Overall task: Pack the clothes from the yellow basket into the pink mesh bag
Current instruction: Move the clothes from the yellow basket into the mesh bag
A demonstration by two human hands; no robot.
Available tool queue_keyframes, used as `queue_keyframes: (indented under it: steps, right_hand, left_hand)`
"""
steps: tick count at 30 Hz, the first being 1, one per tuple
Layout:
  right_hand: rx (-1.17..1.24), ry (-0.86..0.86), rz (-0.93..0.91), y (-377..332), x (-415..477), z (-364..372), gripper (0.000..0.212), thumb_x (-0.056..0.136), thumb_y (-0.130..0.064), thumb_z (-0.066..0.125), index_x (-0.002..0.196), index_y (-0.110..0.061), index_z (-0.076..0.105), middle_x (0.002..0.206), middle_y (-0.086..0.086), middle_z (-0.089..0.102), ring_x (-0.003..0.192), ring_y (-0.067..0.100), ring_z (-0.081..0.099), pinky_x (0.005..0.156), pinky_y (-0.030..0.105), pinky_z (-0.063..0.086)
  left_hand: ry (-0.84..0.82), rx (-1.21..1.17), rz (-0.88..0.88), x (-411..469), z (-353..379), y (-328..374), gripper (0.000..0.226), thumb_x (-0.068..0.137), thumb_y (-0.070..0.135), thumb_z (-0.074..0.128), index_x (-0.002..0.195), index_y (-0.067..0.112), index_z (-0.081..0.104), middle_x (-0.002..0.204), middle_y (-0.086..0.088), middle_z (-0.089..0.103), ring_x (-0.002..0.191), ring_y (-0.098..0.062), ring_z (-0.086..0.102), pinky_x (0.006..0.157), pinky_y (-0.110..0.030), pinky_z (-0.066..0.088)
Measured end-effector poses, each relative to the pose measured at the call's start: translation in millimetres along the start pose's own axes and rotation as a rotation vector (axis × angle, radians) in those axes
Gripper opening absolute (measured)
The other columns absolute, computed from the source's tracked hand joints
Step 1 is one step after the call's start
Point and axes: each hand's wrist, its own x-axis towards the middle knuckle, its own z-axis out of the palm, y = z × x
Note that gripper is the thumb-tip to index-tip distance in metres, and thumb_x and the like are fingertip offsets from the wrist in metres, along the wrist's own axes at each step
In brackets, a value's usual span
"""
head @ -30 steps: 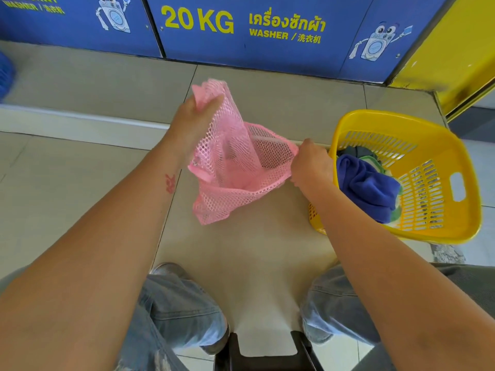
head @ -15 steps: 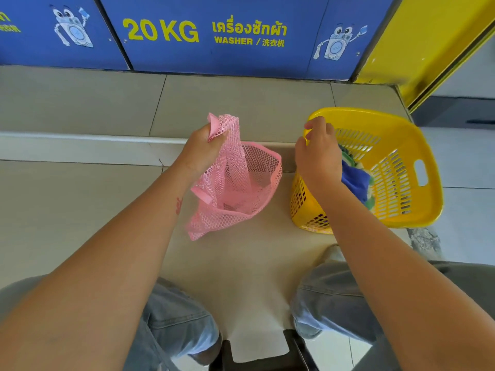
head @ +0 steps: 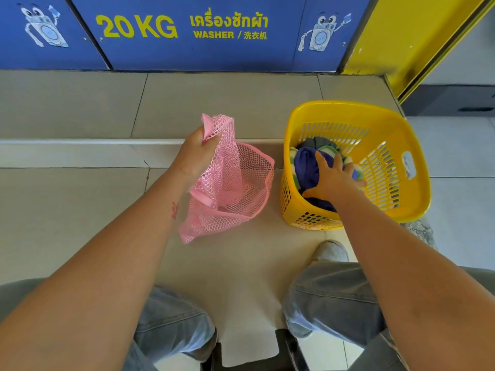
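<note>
At centre-left of the frame the left hand (head: 197, 151) is raised off the floor, fingers curled tight round a bunched corner of the pink mesh bag (head: 235, 183). Gripped by that 1 high point, the bag hangs and its mouth sags open toward the right, facing the laundry, which looks like the reason for lifting it rather than leaving it flat. The bag's lower end droops to the beige floor tile (head: 241, 277); through the mesh it appears to hold no clothing yet, so the packing is judged to be at its start. Just right of the bag, near but apart from it, the yellow basket (head: 348, 105) stands on the tile in the centre-right of the frame, tipped toward the person so that its opening faces the reaching arm. The clothes are all inside it: a blue garment (head: 308, 167) on top, a green-and-white striped piece (head: 328, 150) and something grey (head: 318, 141) behind. The right hand (head: 334, 180) lies down in the basket with its fingers spread over the blue garment, touching the cloth but not yet closed round it. A short carry leftward would bring a garment to the bag's mouth; the risk is that the floppy rim folds shut with only 1 hand holding it.
</note>
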Motion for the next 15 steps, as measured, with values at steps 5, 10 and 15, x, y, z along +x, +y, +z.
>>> queue_keyframes:
  steps: [5, 10, 15]
  right_hand:
    - [-0.039, 0.092, 0.012, -2.5, 10.7, 2.8, 0.086, 0.087, -0.021, 0.066, 0.151, -0.035, 0.010, 0.151, 0.013, 0.023, 0.141, 0.038, 0.016, 0.097, 0.053, 0.039]
    - [0.047, 0.294, 0.030, -8.3, 5.7, -5.0, 0.048, 0.088, -0.007, 0.056, 0.132, -0.022, 0.045, 0.137, 0.014, 0.038, 0.132, 0.039, 0.027, 0.089, 0.054, 0.045]
    - [0.317, 0.597, -0.013, -18.5, -11.8, -39.4, 0.045, 0.088, -0.008, 0.049, 0.132, -0.017, 0.048, 0.132, 0.014, 0.045, 0.124, 0.041, 0.034, 0.090, 0.044, 0.039]
  left_hand:
    - [-0.010, -0.044, -0.025, 4.3, 2.6, -5.4, 0.042, 0.104, 0.031, 0.047, 0.145, 0.021, 0.050, 0.125, 0.008, 0.060, 0.117, -0.011, 0.056, 0.094, -0.027, 0.040]
    - [-0.007, -0.063, -0.041, 1.8, 2.4, -9.0, 0.044, 0.104, 0.034, 0.047, 0.146, 0.021, 0.049, 0.131, 0.005, 0.060, 0.119, -0.012, 0.052, 0.097, -0.030, 0.039]
    - [-0.011, -0.092, -0.051, -5.6, -5.9, -4.9, 0.046, 0.104, 0.035, 0.048, 0.147, 0.021, 0.049, 0.141, -0.002, 0.060, 0.130, -0.022, 0.056, 0.113, -0.047, 0.042]
